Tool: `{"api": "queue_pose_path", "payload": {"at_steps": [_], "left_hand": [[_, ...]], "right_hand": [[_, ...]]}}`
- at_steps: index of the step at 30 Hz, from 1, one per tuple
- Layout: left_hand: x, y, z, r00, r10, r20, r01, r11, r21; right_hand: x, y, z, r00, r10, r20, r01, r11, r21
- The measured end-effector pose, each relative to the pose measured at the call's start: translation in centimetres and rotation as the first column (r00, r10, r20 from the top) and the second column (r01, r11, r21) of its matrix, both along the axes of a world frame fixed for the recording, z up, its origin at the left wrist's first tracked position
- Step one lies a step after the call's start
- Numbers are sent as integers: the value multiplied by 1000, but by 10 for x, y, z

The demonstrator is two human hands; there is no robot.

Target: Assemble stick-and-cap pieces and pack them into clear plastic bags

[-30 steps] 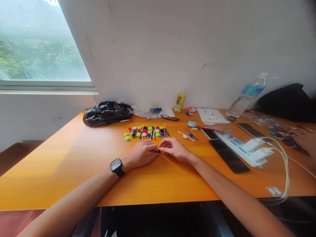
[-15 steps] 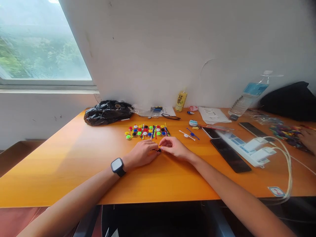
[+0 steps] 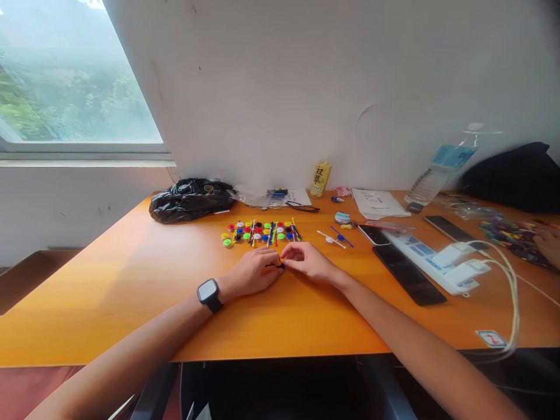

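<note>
My left hand (image 3: 254,271), with a smartwatch (image 3: 208,291) on its wrist, rests low over the table with its fingers closed. Its fingertips pinch a small black plastic piece (image 3: 281,266) with a thin stick-like part. My right hand (image 3: 310,261) meets it from the other side, thumb and forefinger closed on the same piece. Fingers hide most of its shape. Just beyond the hands lie rows of small coloured discs (image 3: 227,242) with thin coloured sticks (image 3: 275,233) among them. To the right are a white stick with a disc (image 3: 330,239) and a blue one (image 3: 341,237).
A black plastic bag (image 3: 188,201) lies at the back left. Phones (image 3: 409,274), a white power strip (image 3: 426,262) with cables and a tilted water bottle (image 3: 441,169) occupy the right side. Another person's hand (image 3: 546,242) is at a colourful pile (image 3: 510,233) on the far right.
My hands stay almost in place, still together at the black piece; slightly more of its thin part shows. The other person's hand at the right has shifted slightly.
</note>
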State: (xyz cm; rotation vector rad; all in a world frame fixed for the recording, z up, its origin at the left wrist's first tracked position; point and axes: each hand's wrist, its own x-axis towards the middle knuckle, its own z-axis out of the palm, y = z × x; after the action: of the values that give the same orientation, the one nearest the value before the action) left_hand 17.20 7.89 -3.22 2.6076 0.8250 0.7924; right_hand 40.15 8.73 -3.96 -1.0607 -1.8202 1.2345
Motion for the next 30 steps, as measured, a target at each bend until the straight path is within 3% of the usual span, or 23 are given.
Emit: {"api": "queue_pose_path", "payload": {"at_steps": [7, 10, 15, 19, 24, 30], "left_hand": [[1, 0, -4, 1000, -29, -8, 29, 999, 29], [0, 1, -3, 999, -20, 36, 21, 999, -24], [-7, 1, 4, 985, 72, 159, -45, 985, -165], [-11, 0, 10, 962, 159, 222, -136, 984, -118], [-13, 1, 11, 976, 130, 176, -113, 988, -101], [-11, 3, 5, 990, 81, 120, -65, 990, -128]], "right_hand": [[0, 3, -2, 999, 26, 22, -26, 1000, -7], [3, -2, 4, 994, -16, 112, 8, 998, 67], [9, -12, 24, 907, -288, 309, 188, 930, 315], [13, -15, 34, 834, -444, 327, 306, 866, 394], [15, -16, 35, 829, -417, 374, 301, 895, 330], [15, -15, 32, 890, -324, 322, 230, 927, 297]]}}
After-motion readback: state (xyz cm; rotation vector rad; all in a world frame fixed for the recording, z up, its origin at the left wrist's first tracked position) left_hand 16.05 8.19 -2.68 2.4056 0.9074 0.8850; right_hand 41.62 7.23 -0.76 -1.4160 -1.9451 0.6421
